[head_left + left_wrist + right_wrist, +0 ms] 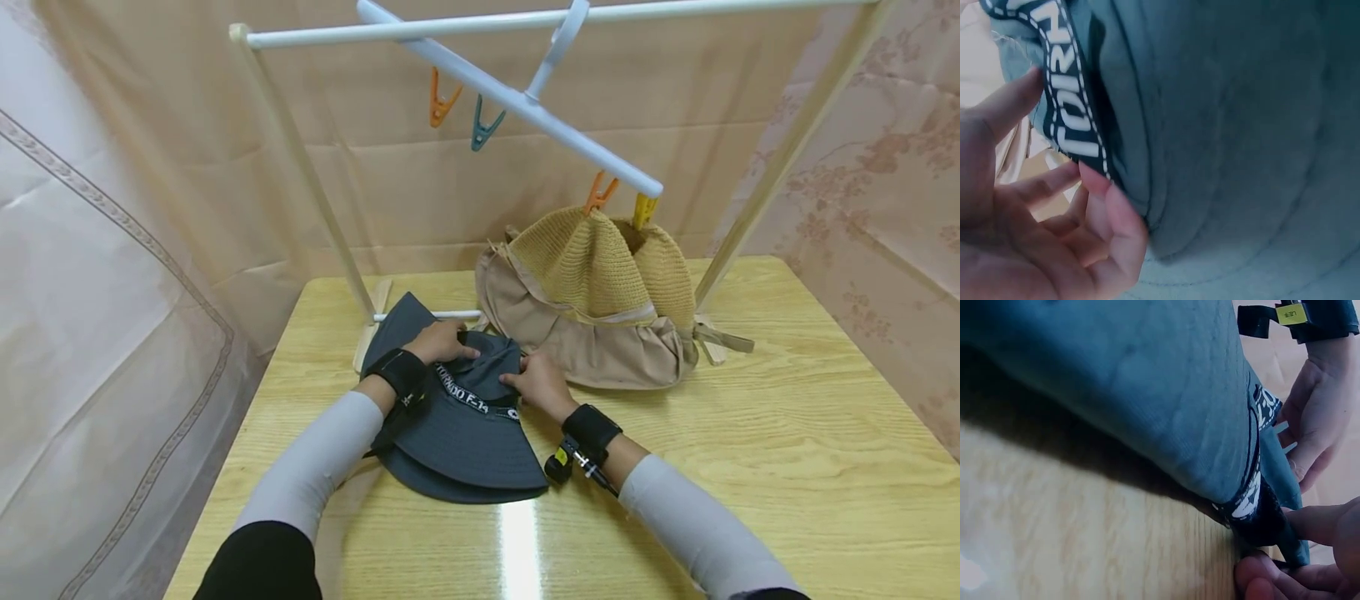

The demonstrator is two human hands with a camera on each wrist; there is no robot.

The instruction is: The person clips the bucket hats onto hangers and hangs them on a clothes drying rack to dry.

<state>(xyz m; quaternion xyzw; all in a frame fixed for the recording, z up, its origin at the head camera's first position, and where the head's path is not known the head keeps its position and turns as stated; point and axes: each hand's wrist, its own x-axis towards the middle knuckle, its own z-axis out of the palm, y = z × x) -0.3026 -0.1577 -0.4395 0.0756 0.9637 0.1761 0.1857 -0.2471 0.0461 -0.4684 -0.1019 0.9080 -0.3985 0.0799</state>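
Observation:
A dark grey-blue bucket hat with a white-lettered band lies on the table, its brim towards me and its crown folded in. My left hand grips the left side of the crown; in the left wrist view its curled fingers touch the lower edge of the band. At the right side of the crown, my right hand pinches the cloth between thumb and fingers, as the right wrist view also shows. Part of the crown is hidden behind my left hand.
Behind the hat stands a rack with a white rail. A tilted hanger bears several clips; an orange clip and a yellow clip hold a tan hat, which rests on the table beside my right hand.

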